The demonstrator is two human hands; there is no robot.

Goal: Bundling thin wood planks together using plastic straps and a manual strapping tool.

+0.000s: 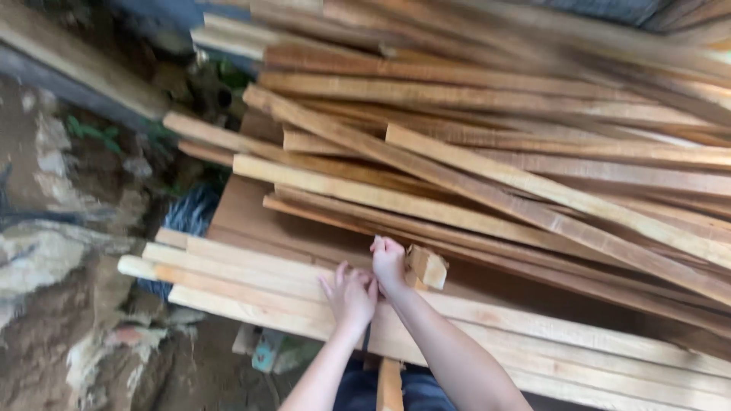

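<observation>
Looks like I'm mid-grab: right hand clenched around the short pale wooden offcut block, left hand flat, released on the long pale wooden planks, so lifting needs care.

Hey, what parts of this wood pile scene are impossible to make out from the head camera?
- Right hand: closed on a short wood block; its grip side is hidden by the fingers.
- Left hand: lies flat on the planks; the palm is hidden.
- Long slats: far ends are cut off at the right edge, and the top ones are blurred.
- Small bluish object under the planks: too blurred to identify.
</observation>
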